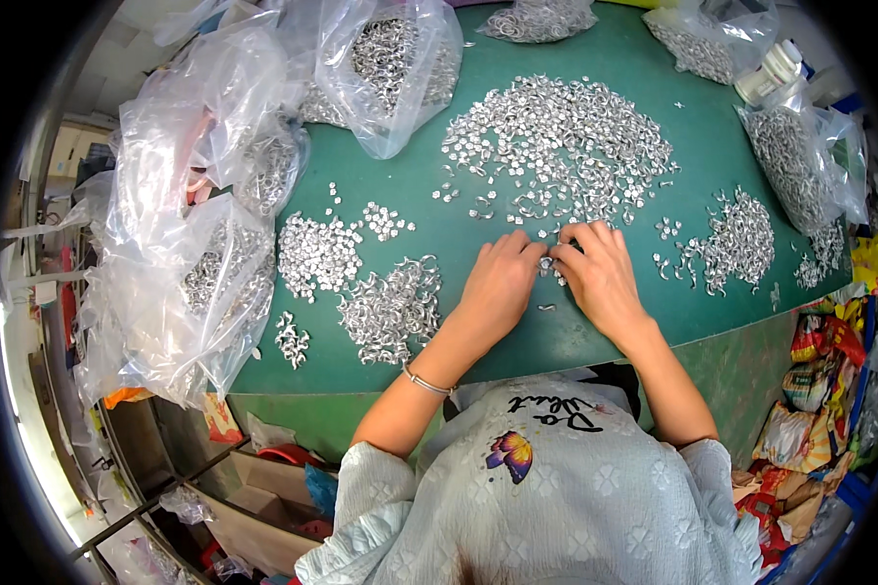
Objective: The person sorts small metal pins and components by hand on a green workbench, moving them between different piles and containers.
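Observation:
My left hand (pixel 502 278) and my right hand (pixel 600 273) meet on the green tabletop at the near edge of a large heap of small silver metal pieces (pixel 566 146). The fingers of both are bent and drawn together, fingertips down. Between them lie a few small metal pieces (pixel 548 265), partly covered by the fingers. What each hand pinches, if anything, is too small to make out. A single curved piece (pixel 546 307) rests on the table just nearer to me. The large heap mixes flower-shaped bits with curved, hook-like ones.
Left of my hands are a pile of flower-shaped pieces (pixel 317 255) and a pile of curved pieces (pixel 390 310). Another curved-piece pile (pixel 737 242) lies right. Clear plastic bags (pixel 385 73) of metal parts crowd the left and far edges; another bag (pixel 790 161) and a white bottle (pixel 771 70) stand right.

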A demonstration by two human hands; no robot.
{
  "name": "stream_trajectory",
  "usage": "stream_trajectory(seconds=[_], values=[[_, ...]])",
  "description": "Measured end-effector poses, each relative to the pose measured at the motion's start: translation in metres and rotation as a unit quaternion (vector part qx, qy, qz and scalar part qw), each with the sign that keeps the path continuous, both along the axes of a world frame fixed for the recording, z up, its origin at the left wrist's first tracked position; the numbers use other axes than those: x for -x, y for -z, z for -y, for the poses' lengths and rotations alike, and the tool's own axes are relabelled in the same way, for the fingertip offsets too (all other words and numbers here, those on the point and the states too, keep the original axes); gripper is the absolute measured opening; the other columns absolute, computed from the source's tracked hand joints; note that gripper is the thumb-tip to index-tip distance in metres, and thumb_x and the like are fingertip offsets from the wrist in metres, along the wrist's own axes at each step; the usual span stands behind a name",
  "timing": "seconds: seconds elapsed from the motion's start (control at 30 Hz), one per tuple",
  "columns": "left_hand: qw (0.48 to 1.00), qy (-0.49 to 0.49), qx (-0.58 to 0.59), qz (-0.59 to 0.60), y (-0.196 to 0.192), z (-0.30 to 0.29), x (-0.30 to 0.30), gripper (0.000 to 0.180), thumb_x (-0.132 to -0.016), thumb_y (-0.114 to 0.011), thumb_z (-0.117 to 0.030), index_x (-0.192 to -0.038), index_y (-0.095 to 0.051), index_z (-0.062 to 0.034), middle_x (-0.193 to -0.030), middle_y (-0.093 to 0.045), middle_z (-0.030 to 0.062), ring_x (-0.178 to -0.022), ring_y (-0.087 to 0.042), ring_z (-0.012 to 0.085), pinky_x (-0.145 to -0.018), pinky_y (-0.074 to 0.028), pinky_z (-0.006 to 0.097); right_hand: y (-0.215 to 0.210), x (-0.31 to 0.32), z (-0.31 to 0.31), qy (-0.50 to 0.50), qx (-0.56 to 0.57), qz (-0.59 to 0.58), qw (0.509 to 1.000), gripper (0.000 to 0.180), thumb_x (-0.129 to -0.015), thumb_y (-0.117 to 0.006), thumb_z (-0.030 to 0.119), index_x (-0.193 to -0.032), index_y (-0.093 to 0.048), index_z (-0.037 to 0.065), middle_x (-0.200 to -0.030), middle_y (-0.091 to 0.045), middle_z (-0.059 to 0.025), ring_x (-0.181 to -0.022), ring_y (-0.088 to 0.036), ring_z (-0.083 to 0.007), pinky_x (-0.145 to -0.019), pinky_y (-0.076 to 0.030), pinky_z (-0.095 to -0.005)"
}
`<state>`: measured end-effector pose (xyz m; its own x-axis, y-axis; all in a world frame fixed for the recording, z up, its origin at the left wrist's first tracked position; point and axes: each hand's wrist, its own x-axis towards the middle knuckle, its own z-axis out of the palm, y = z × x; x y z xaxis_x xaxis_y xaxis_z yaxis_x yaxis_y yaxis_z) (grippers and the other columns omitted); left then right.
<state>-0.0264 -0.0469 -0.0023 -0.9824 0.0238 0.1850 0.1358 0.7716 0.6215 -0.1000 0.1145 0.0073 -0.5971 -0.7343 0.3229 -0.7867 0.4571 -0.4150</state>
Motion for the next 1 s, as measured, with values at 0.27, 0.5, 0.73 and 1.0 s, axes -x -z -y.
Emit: stream_trajectory(seconds=[0.27, 0.5, 0.73, 1.0], values=[[1.000, 0.017, -0.019, 0.012, -0.003, -0.001, 0.003, 0.017, -0.081, -0.065, 0.001, -0.097, -0.061, -0.0022, -0.092, -0.057, 0.0129, -0.085, -0.058, 0.0341, -0.075, -0.046, 0.042, -0.004, 0.006, -0.004, -0.034, -0.027, -0.014, 0.999, 0.008, -0.078, -0.065, 0.005, -0.085, -0.066, 0.004, -0.099, -0.058, -0.0057, -0.093, -0.052, -0.0241, -0.080, -0.039, -0.0371], [0.991, -0.048, -0.120, 0.019, -0.009, 0.002, -0.006, 0.015, -0.080, -0.061, 0.007, -0.093, -0.057, 0.0010, -0.092, -0.056, 0.0164, -0.079, -0.059, 0.0352, -0.070, -0.048, 0.041, -0.001, 0.003, -0.006, -0.042, 0.005, -0.012, 0.999, 0.009, -0.077, -0.065, 0.006, -0.087, -0.066, 0.006, -0.101, -0.057, -0.0052, -0.095, -0.051, -0.0230, -0.082, -0.038, -0.0365], [0.998, -0.016, -0.055, 0.014, -0.016, -0.033, -0.036, 0.019, -0.079, -0.058, 0.005, -0.098, -0.055, 0.0008, -0.095, -0.052, 0.0158, -0.087, -0.056, 0.0350, -0.074, -0.047, 0.043, 0.005, 0.001, -0.012, -0.034, 0.012, -0.022, 0.999, 0.009, -0.076, -0.061, 0.006, -0.083, -0.065, 0.007, -0.102, -0.057, -0.0065, -0.095, -0.052, -0.0235, -0.083, -0.039, -0.0372], [0.995, -0.017, -0.097, 0.035, -0.012, -0.047, -0.050, 0.034, -0.083, -0.057, 0.009, -0.116, -0.055, 0.0014, -0.106, -0.056, 0.0187, -0.093, -0.060, 0.0358, -0.080, -0.050, 0.041, -0.015, -0.015, -0.039, 0.018, 0.044, 0.051, 0.998, 0.006, -0.077, -0.068, 0.007, -0.083, -0.065, 0.006, -0.094, -0.058, -0.0043, -0.092, -0.052, -0.0241, -0.080, -0.039, -0.0380]])
